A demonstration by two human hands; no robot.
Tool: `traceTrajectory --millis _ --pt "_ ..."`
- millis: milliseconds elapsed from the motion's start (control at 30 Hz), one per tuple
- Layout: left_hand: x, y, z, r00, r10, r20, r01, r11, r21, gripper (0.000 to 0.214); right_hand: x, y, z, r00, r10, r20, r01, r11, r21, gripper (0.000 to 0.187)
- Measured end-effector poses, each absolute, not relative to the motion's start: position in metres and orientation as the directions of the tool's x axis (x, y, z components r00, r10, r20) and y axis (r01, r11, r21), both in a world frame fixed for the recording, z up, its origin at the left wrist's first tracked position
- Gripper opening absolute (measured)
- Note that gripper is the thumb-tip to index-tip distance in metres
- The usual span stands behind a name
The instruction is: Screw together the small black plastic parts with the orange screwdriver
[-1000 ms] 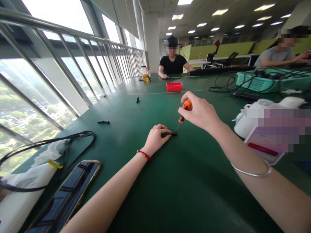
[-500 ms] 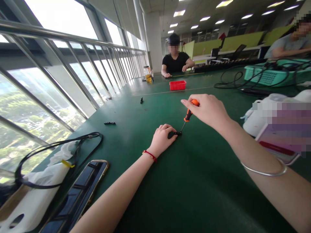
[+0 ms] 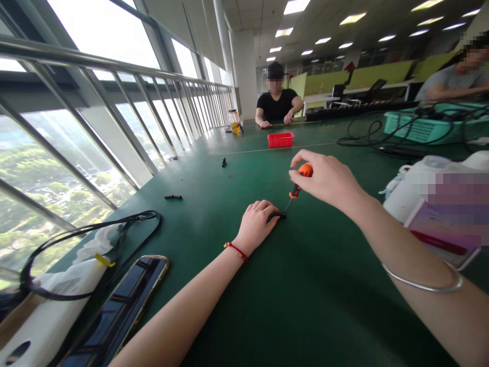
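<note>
My left hand rests on the green table with its fingers curled over a small black part, pinning it down. My right hand pinches the orange handle of a small screwdriver held tilted, its tip touching the black part beside my left fingers. A red cord circles my left wrist and a silver bangle my right forearm.
Two small black pieces lie farther left on the table. A red tray, a phone, a black cable loop, white objects at right and a teal basket surround. Two people sit at the far end.
The view has shifted slightly. My right hand has turned on the screwdriver handle, fingers repositioned; my left hand stays on the black part.
</note>
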State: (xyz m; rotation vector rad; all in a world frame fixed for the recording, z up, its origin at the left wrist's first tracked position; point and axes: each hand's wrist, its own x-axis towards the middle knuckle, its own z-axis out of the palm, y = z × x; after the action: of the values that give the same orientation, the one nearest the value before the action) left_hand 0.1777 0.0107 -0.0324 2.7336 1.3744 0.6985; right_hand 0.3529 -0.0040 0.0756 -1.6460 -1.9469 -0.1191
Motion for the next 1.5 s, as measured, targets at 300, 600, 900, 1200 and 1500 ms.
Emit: traceTrajectory --millis 300,600,900,1200,1500 --pt "0.178 0.010 -0.030 0.531 0.761 0.374 0.763 -0.621 0.181 0.019 0.351 -0.005 0.076 -0.065 0.880 0.470 0.936 0.217 -0.278 0.035" --pt "0.177 0.011 -0.032 0.533 0.750 0.392 0.754 -0.631 0.180 0.018 0.345 -0.007 0.074 -0.086 0.869 0.487 0.928 0.247 -0.278 0.035" --pt "0.177 0.010 -0.031 0.519 0.766 0.380 0.754 -0.619 0.219 0.019 0.342 -0.008 0.072 -0.081 0.850 0.521 0.933 0.248 -0.261 0.028" --pt "0.177 0.010 -0.031 0.529 0.758 0.381 0.749 -0.628 0.211 0.021 0.341 -0.008 0.072 -0.076 0.836 0.543 0.927 0.260 -0.271 0.024" --pt "0.178 0.011 -0.031 0.532 0.762 0.370 0.746 -0.628 0.221 0.021 0.343 -0.004 0.068 -0.073 0.839 0.539 0.921 0.263 -0.286 0.021"
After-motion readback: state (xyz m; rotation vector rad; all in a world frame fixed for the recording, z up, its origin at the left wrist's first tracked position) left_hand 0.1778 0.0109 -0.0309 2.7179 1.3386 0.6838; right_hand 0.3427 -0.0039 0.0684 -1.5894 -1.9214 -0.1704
